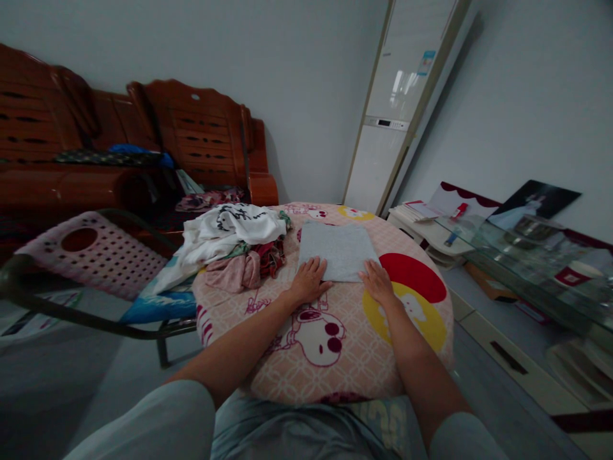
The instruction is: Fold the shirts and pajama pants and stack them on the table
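Observation:
A light grey piece of cloth, folded into a flat rectangle, lies on the round table with the pink patterned cover. My left hand rests on its near left corner, fingers stretched out. At the near right corner lies my right hand, its fingers also extended on the cloth's edge. Neither hand grips anything. Left of the folded cloth is a loose heap of clothes, with a white printed garment on top and a pink one in front.
A metal-framed chair with a pink woven back stands at the table's left. Behind it is a carved wooden sofa with fabrics on it. A tall white air conditioner stands at the back. On the right is a glass-topped cabinet.

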Available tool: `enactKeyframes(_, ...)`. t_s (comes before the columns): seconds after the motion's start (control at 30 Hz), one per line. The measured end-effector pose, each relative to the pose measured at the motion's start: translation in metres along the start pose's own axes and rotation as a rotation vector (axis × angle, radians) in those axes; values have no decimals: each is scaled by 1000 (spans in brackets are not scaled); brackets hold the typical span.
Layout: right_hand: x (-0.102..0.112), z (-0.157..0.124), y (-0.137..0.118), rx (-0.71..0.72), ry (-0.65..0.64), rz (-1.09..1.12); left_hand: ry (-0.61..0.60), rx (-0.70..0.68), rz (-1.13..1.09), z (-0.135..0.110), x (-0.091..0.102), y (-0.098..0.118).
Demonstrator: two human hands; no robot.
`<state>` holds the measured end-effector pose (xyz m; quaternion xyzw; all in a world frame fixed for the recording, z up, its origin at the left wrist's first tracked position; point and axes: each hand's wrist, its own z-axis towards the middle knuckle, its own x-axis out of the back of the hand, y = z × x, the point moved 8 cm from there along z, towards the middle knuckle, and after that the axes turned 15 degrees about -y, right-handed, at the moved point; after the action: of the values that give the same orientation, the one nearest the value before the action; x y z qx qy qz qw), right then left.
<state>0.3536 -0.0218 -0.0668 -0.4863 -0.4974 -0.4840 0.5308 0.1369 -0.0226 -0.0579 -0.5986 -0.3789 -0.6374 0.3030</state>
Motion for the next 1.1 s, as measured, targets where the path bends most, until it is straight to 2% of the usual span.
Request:
enactKeyframes(0.43, -1, 2, 3, -13, 1, 0, -15, 12, 14, 0, 1, 1)
enactKeyframes(0.7, 4, -2, 7, -82, 24, -5, 4, 41, -19, 0, 4, -1)
enactKeyframes(0.83, 19, -9, -4, 17, 146, -20, 115, 43, -43, -1, 18, -2)
enactKeyframes(0.9, 16, -8, -10, 92, 114, -27, 149, 14, -27, -2, 24, -1)
enactKeyframes(1.0, 3, -3, -12, 133, 29, -35, 7, -23, -1, 3, 14, -1)
enactKeyframes(1.1, -2, -1, -9, 139, 48, -21, -103, -23, 7, 5, 2, -3)
